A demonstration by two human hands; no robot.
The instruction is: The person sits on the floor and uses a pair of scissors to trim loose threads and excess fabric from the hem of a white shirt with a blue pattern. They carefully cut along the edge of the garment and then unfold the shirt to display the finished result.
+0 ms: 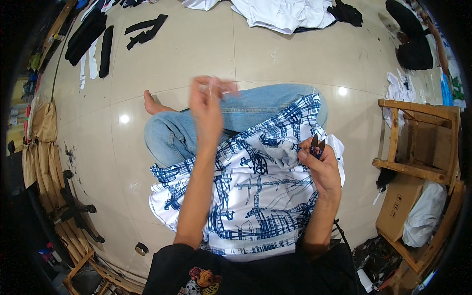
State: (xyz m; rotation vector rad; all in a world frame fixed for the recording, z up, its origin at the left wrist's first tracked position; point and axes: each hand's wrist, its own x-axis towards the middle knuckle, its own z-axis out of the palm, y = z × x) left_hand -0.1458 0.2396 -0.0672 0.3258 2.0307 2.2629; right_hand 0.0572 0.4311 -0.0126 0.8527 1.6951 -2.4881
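My left forearm reaches up from the bottom of the frame to just above its centre, where my left hand (207, 105) is raised over my jeans (270, 101), fingers bent and blurred; I cannot tell whether they pinch anything. Right of centre, my right hand (324, 169) is turned palm up, fingers curled around small dark-bladed snips (315, 149), tips pointing upward, my thumb against the cloth. The white-and-blue printed garment (260, 196) spreads across my lap, centre to lower middle.
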